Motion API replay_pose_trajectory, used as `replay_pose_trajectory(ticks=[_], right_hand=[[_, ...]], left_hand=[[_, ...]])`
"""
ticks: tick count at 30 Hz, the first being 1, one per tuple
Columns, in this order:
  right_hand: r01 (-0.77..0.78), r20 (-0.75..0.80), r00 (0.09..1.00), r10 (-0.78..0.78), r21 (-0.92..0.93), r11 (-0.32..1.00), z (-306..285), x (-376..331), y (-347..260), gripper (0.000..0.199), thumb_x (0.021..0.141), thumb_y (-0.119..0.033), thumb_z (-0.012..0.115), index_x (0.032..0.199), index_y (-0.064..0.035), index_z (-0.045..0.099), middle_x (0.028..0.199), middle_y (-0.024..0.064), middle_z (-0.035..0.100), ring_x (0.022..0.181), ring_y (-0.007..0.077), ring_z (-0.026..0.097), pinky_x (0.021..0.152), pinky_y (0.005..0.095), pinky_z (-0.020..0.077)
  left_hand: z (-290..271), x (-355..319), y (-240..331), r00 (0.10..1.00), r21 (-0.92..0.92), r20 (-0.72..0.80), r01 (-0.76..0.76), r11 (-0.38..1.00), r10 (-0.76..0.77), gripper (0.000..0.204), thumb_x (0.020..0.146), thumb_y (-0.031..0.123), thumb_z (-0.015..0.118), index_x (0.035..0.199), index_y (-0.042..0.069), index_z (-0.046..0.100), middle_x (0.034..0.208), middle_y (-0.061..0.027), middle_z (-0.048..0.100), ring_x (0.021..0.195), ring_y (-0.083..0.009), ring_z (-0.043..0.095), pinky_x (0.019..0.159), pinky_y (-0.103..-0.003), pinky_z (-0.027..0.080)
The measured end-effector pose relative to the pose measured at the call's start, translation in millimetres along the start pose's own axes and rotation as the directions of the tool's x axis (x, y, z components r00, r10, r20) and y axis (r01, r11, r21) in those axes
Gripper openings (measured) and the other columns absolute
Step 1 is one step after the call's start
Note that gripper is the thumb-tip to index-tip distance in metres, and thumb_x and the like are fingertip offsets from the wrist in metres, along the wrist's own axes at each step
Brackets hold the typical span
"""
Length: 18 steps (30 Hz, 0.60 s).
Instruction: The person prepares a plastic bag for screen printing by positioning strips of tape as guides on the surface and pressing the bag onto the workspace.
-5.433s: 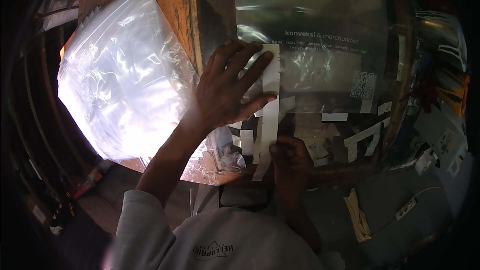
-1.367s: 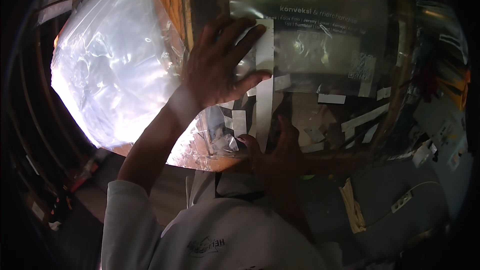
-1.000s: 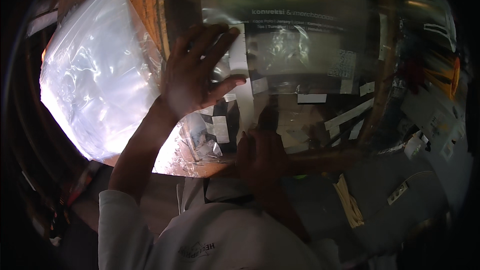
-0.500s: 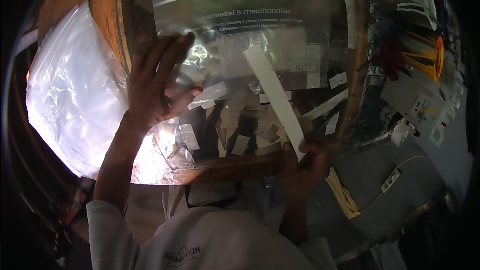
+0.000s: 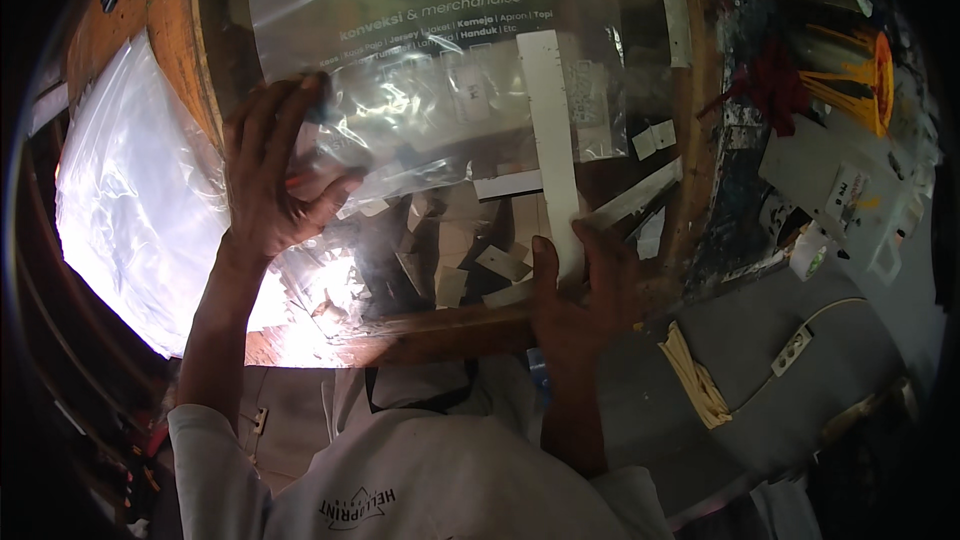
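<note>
A clear plastic bag [image 5: 420, 155] with white print lies over a glass-like pane in a wooden frame. My left hand [image 5: 275, 160] rests on the bag's left side, with its fingers stretched out and thumb apart. A white ruler [image 5: 545, 110], a flat strip with small marks along its edges, lies nearly upright across the right part of the bag. My right hand [image 5: 585, 285] grips its lower end, thumb on the left edge and index finger on the right. Below the bag, several pale paper pieces [image 5: 505, 262] show.
A stack of shiny clear plastic [image 5: 140, 190] lies brightly lit at the left. The wooden frame's edge [image 5: 440, 335] runs in front of me. At the right are a yellow-orange spool-like item [image 5: 880, 85], dark red cloth [image 5: 775, 90], a power strip [image 5: 790, 352] and a yellowish bundle [image 5: 695, 375].
The ruler has turned from a slant to nearly upright, its far end moving right and toward the far side. My right hand has moved slightly left and its fingers have spread a little.
</note>
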State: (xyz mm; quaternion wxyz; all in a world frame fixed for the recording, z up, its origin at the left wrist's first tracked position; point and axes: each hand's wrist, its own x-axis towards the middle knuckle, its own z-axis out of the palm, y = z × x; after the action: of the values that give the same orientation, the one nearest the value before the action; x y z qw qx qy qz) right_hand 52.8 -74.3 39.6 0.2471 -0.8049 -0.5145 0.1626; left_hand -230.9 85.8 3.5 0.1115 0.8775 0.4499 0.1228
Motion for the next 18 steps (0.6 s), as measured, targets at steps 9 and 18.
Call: replay_pose_trajectory(ticks=[9,18], right_hand=[[-0.002,0.011,1.000,0.002,0.009,1.000,8.4,5.2,3.3,0.041,0.080,-0.013,0.088,0.118,-0.0075,0.073,0.109,0.0119,0.065,0.098,0.0266,0.067,0.075,0.0376,0.0559],[0.020,0.038,0.999,-0.021,0.016,1.000,6.1,6.8,6.7,0.040,0.080,-0.013,0.087,0.117,-0.0063,0.073,0.108,0.0128,0.063,0.096,0.0275,0.068,0.076,0.0385,0.0570]], left_hand=[[-1.2,2.4,3.7,0.999,0.011,0.019,0.027,1.000,-0.027,0.090,0.082,0.069,0.073,0.146,0.007,0.058,0.139,-0.0154,0.058,0.129,-0.0363,0.050,0.110,-0.049,0.038],[-1.4,0.5,2.6,0.999,0.034,0.029,0.035,0.999,-0.036,0.092,0.083,0.073,0.068,0.145,0.005,0.058,0.140,-0.0172,0.057,0.131,-0.0366,0.049,0.111,-0.050,0.036]])
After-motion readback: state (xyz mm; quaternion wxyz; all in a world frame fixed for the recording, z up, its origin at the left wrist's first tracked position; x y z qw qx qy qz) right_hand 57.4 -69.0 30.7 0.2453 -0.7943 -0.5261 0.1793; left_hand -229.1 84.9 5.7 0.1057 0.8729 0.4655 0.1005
